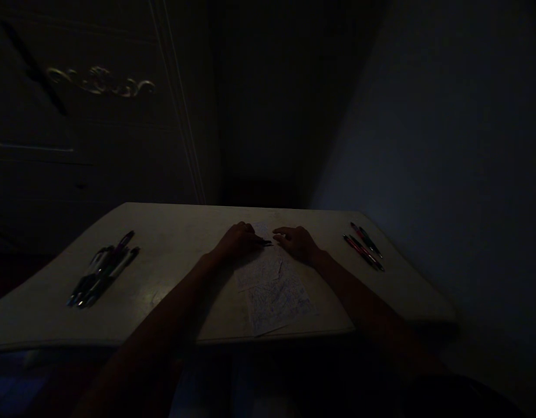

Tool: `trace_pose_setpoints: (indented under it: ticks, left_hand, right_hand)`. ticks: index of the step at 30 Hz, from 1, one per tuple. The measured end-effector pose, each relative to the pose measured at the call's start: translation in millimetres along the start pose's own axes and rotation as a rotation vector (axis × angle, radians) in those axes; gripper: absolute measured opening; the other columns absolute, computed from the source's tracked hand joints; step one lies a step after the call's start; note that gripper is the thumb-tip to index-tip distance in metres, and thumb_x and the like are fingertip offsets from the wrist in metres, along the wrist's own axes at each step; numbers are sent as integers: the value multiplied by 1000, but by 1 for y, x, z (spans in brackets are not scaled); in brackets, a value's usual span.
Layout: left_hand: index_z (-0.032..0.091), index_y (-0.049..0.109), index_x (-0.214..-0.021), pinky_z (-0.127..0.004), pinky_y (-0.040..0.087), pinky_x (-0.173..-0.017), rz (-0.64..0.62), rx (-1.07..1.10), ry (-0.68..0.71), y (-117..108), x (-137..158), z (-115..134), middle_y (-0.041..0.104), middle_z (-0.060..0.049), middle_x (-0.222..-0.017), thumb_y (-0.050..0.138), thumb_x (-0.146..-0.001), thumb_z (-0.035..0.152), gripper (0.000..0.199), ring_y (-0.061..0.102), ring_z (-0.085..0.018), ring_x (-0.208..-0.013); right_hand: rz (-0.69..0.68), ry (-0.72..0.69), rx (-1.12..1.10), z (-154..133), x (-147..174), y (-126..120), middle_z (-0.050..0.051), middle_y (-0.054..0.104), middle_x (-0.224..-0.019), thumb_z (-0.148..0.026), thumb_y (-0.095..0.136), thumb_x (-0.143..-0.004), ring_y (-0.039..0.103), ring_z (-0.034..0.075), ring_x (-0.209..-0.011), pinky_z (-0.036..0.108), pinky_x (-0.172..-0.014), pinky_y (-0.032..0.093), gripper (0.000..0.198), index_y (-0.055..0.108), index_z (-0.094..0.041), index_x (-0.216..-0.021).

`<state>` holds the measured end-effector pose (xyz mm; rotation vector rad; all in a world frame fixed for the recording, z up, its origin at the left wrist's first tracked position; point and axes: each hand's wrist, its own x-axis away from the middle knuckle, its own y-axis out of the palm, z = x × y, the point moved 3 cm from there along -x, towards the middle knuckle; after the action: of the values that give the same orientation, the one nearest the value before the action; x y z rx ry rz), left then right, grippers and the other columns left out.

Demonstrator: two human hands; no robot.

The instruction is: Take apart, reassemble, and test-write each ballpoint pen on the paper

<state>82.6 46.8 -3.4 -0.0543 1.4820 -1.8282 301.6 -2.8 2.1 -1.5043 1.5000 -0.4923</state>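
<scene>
Over the far end of some scribbled paper sheets (276,296), my left hand (238,239) is closed around a dark pen (264,242). Its tip end sticks out to the right, and the rest is hidden by the fingers. My right hand (297,242) is just across from that end, thumb and forefinger apart, with nothing visible between them. A small gap separates it from the pen. The sheets overlap and are covered in fine pen marks. Dim light hides the finer detail of both hands.
A pile of several pens (103,270) lies on the left of the pale table (172,217). Several red and dark pens (363,249) lie on the right. A dark cabinet with an ornate carving (101,81) stands at the left, and a wall (433,151) rises at the right.
</scene>
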Motion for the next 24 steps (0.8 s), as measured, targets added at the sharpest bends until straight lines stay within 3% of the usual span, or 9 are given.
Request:
trace_pose_setpoints:
  ticks: [5, 16, 24]
  left_hand:
    - [28, 82, -101, -36, 52, -81, -22, -9, -10, -5, -1, 6, 76, -9, -94, 71, -84, 30, 20, 67, -23, -87]
    - [25, 79, -108, -32, 53, -83, -141, 43, -45, -2, -1, 6, 78, -7, -102, 62, -88, 23, 26, 72, -22, -92]
    - [25, 79, -109, -31, 52, -85, -132, 82, -83, -2, 1, -1, 78, -6, -105, 59, -93, 33, 27, 72, -22, -95]
  right_hand:
    - [-14, -10, 68, -5, 2, -3, 5, 81, -96, -38, 60, -94, 73, 21, -71, 31, -71, 52, 29, 80, -27, -111]
    - [-114, -92, 101, -17, 6, 5, 4, 82, -91, -34, 64, -91, 73, 20, -68, 30, -68, 49, 25, 81, -28, -109]
    - [-138, -89, 233, -28, 9, -1, 5, 82, -97, -34, 61, -94, 75, 23, -79, 30, -71, 49, 25, 80, -28, -109]
